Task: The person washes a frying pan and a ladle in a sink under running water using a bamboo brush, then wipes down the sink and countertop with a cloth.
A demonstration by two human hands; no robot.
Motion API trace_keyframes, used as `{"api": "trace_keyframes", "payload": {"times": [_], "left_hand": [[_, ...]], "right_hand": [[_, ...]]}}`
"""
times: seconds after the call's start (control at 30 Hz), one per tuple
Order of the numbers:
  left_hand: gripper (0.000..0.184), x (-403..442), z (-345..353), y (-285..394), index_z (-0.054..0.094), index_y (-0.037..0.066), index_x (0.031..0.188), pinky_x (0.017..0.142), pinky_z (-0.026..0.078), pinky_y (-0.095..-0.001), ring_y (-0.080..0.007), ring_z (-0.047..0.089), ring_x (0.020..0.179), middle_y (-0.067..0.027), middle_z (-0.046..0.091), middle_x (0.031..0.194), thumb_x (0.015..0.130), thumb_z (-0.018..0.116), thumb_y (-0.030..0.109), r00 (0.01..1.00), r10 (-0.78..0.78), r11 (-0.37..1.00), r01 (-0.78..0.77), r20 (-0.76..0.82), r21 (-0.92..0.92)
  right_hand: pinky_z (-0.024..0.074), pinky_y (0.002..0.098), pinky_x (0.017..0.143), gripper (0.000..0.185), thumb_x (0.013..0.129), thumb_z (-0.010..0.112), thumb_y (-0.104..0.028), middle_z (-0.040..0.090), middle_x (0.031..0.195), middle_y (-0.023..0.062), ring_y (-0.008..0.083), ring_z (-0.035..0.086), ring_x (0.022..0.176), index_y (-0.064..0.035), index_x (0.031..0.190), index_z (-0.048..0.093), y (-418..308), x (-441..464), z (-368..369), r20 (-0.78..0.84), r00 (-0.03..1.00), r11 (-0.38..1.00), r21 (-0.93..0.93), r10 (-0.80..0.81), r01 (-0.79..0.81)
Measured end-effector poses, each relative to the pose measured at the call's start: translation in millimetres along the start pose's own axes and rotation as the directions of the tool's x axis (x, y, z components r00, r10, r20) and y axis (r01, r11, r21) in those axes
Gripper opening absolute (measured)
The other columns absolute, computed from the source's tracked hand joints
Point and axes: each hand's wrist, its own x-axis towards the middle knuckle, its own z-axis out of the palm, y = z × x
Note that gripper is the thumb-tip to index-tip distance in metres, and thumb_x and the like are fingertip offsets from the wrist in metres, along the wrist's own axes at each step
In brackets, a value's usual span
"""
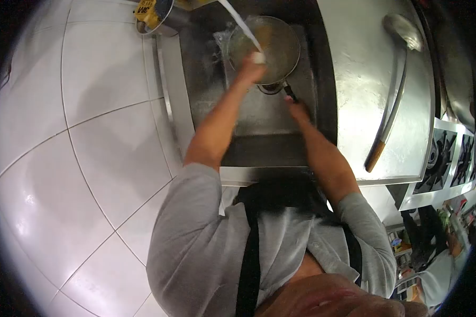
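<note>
A round pan (277, 58) with a black handle is in the metal sink (269, 119). My right hand (298, 108) is closed around the handle, near its end. Over the left part of the pan is my left hand (254, 68), its fingers blurred and closed on a small whitish thing that I cannot make out. A white stream of water (240, 22) comes down from the top and meets this hand. Splashing water shows at the pan's left edge. The pan's inner surface looks wet, with a brownish patch near the top.
At the upper left, a metal container (165, 25) holds a yellow 3M packet or sponge (148, 13). A long ladle (394, 105) with a wooden handle end lies on the steel counter (354, 68) at right. Beyond are stove burners (436, 153) and, lower right, another person (439, 274).
</note>
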Motion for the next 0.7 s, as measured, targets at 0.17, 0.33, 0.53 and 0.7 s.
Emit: {"api": "trace_keyframes", "payload": {"times": [0.17,0.33,0.53,0.7], "left_hand": [[0.062,-98,-2,-38,0.041,0.017,0.132,0.044,0.051,-0.0367,-0.0231,0.061,0.055,-0.0140,0.063,0.084,0.077,0.069,0.020,0.977,-0.070,0.987,0.038,0.204,0.155],[0.083,-267,-153,-47,0.032,0.013,0.144,0.051,0.051,-0.0286,-0.0125,0.060,0.073,-0.0073,0.062,0.108,0.074,0.074,0.019,0.991,-0.005,0.978,0.032,0.133,-0.205],[0.077,-433,-232,6,0.040,0.008,0.140,0.051,0.048,-0.0286,-0.0135,0.059,0.064,-0.0071,0.063,0.093,0.069,0.070,0.012,0.732,0.373,0.660,-0.641,-0.570,-0.391],[0.054,-437,-299,100,0.043,0.001,0.133,0.051,0.048,-0.0289,-0.0202,0.060,0.066,-0.0156,0.062,0.095,0.084,0.060,0.016,0.274,0.490,0.696,-0.695,-0.828,0.181]], "right_hand": [[0.0374,0.0466,0.098,0.084,0.082,0.046,-0.069,0.055,0.122,0.0215,0.0358,0.053,0.114,0.0022,0.126,0.051,18,12,10,0.032,0.996,0.986,0.140,0.086,-0.089],[0.0398,0.0292,0.037,0.029,0.087,0.063,-0.034,0.050,0.053,0.0008,0.0144,0.047,0.041,-0.0066,0.080,0.057,-49,-67,-42,0.582,0.709,0.648,0.726,-0.399,-0.231],[0.0410,0.0314,0.041,0.020,0.084,0.057,-0.019,0.052,0.053,0.0031,0.0162,0.048,0.041,-0.0044,0.071,0.058,-70,-93,-66,0.556,0.762,0.717,0.673,-0.331,-0.179],[0.0404,0.0345,0.043,0.012,0.077,0.059,-0.010,0.055,0.058,0.0068,0.0175,0.053,0.046,-0.0006,0.072,0.053,-43,-169,-69,0.076,0.956,0.953,0.134,-0.284,0.273]]}}
